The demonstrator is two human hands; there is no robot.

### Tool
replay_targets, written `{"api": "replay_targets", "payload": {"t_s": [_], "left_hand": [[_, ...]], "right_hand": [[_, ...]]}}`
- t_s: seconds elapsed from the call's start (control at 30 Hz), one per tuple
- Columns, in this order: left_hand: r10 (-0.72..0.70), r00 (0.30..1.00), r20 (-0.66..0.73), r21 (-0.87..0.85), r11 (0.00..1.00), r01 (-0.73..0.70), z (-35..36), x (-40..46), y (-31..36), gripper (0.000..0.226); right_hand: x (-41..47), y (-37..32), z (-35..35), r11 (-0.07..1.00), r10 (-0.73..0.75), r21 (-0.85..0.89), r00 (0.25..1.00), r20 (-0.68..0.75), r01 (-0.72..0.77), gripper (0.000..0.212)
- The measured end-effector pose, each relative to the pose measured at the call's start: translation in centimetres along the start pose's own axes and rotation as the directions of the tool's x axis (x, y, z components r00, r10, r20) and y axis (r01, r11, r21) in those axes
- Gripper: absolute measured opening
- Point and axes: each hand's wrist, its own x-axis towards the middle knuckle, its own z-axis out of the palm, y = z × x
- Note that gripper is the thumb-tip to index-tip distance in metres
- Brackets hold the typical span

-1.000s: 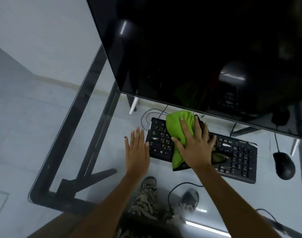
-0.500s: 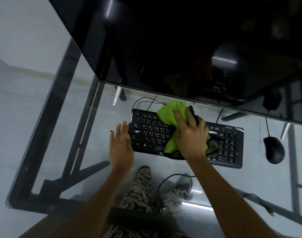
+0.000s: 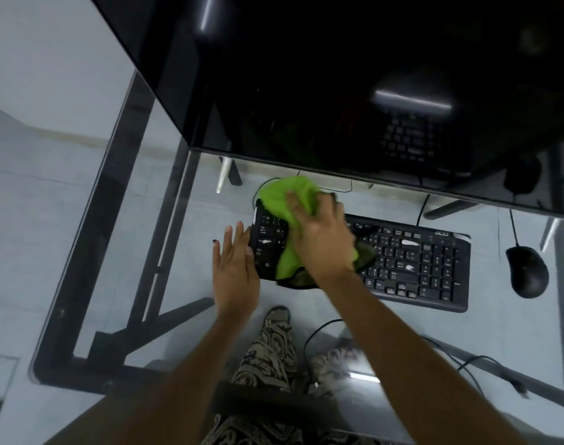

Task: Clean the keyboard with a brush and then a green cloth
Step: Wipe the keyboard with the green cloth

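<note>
A black keyboard (image 3: pixel 415 261) lies on the glass desk (image 3: pixel 190 200) below the monitor. A bright green cloth (image 3: pixel 280 194) covers the keyboard's left part. My right hand (image 3: pixel 322 239) presses flat on the cloth, fingers spread over it, slightly blurred. My left hand (image 3: pixel 234 268) rests flat on the glass against the keyboard's left end, fingers together, holding nothing. No brush is in view.
A large dark monitor (image 3: pixel 338 75) overhangs the back of the desk. A black mouse (image 3: pixel 527 271) with its cable sits to the right of the keyboard. Cables run behind the keyboard. Patterned trousers and desk legs show through the glass.
My right hand has slid the green cloth leftwards from the keyboard's middle onto its left end. My left hand stays flat at the keyboard's left edge.
</note>
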Motion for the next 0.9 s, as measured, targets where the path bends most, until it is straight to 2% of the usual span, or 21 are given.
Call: {"api": "replay_targets", "payload": {"t_s": [0.07,0.13,0.2,0.27,0.33,0.47,0.67,0.73,0.83,0.9], "left_hand": [[0.001,1.000,0.001,0.012,1.000,-0.001,0.1,0.0,0.1,0.049],[0.009,1.000,0.009,0.030,1.000,-0.009,0.1,0.1,0.1,0.050],[0.014,1.000,0.009,0.030,0.999,-0.015,0.2,0.1,0.2,0.051],[0.015,1.000,0.013,0.031,0.999,-0.016,0.2,0.0,0.1,0.052],[0.012,1.000,0.016,0.041,0.999,-0.012,0.2,-0.1,-0.1,0.051],[0.050,0.999,0.020,0.057,0.997,-0.051,0.0,0.1,-0.5,0.052],[0.041,0.999,0.006,-0.009,0.999,-0.041,0.4,0.0,-0.5,0.048],[0.045,0.999,0.003,-0.008,0.999,-0.045,0.5,-0.2,-0.6,0.048],[0.049,0.999,0.003,0.023,0.999,-0.049,0.5,0.2,-0.5,0.049],[0.039,0.999,0.014,0.014,0.999,-0.040,0.3,0.4,-0.4,0.049]], "right_hand": [[-1.0,4.7,-0.7,0.998,0.047,-0.043,0.995,-0.089,-0.051,0.057],[-2.3,7.8,-1.1,0.989,0.127,-0.057,0.984,-0.121,-0.135,0.054],[-2.5,7.5,-0.8,0.971,0.229,-0.040,0.967,-0.113,-0.235,0.052],[-1.7,4.6,-0.3,0.961,0.272,-0.018,0.959,-0.079,-0.274,0.050],[-0.1,0.5,0.2,0.976,0.217,-0.011,0.976,-0.008,-0.217,0.052],[2.2,-5.6,0.2,0.999,-0.036,-0.024,0.990,0.140,0.040,0.053],[-2.5,-2.9,-0.9,0.960,-0.231,-0.123,0.959,0.164,0.252,0.051],[-1.1,-2.9,-0.6,0.957,-0.202,-0.170,0.961,0.188,0.234,0.053],[3.2,-3.8,-0.8,0.982,-0.028,-0.175,0.978,0.207,0.065,0.054],[2.7,-4.3,-0.7,0.984,0.004,-0.176,0.980,0.200,0.032,0.055]]}}
